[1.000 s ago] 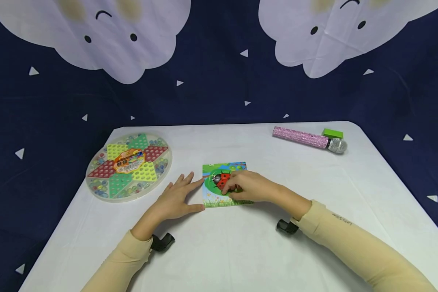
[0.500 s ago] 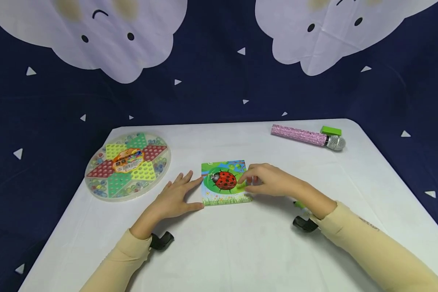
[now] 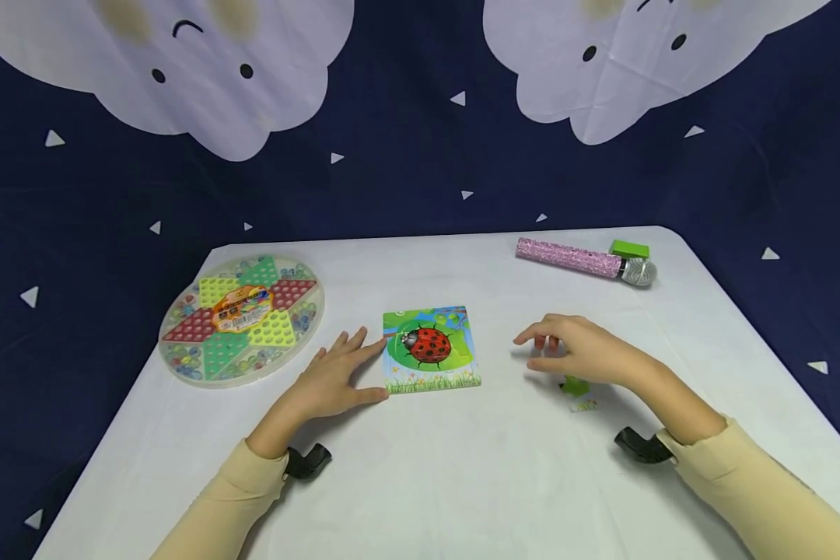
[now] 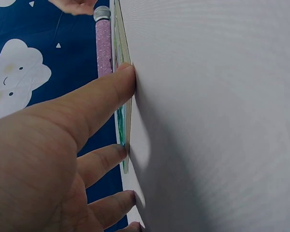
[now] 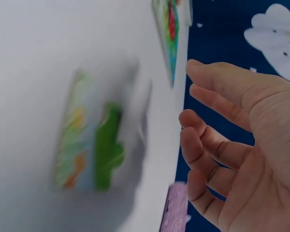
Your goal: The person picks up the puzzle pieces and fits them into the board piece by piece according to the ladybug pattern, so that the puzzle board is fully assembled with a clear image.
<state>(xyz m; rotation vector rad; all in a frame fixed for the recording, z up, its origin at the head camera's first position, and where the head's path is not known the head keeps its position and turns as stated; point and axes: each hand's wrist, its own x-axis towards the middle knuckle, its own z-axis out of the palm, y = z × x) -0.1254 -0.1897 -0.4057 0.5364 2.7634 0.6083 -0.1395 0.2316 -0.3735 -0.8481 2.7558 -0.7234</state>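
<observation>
A square ladybug puzzle [image 3: 430, 344] lies flat on the white table. My left hand [image 3: 336, 379] rests at its left side, fingers spread; in the left wrist view, the thumb [image 4: 113, 87] and a fingertip touch the edge of the board [image 4: 127, 121]. To the right of the puzzle, my right hand [image 3: 588, 350] hovers over the table with loosely bent fingers and nothing in them. Below that hand lies a loose puzzle piece [image 3: 575, 386], green with a flowered strip. The right wrist view shows this piece [image 5: 76, 135] blurred, apart from the fingers [image 5: 193, 147].
A round Chinese checkers set [image 3: 241, 320] with marbles under a clear cover sits at the left. Toward the back right are a pink glitter microphone [image 3: 574, 258] and a green block [image 3: 630, 249]. A dark blue cloud-print cloth [image 3: 406, 117] hangs behind the table.
My right hand has moved off the ladybug puzzle to the right, uncovering the picture, and now hovers by the loose piece. The left hand has stayed at the board's edge.
</observation>
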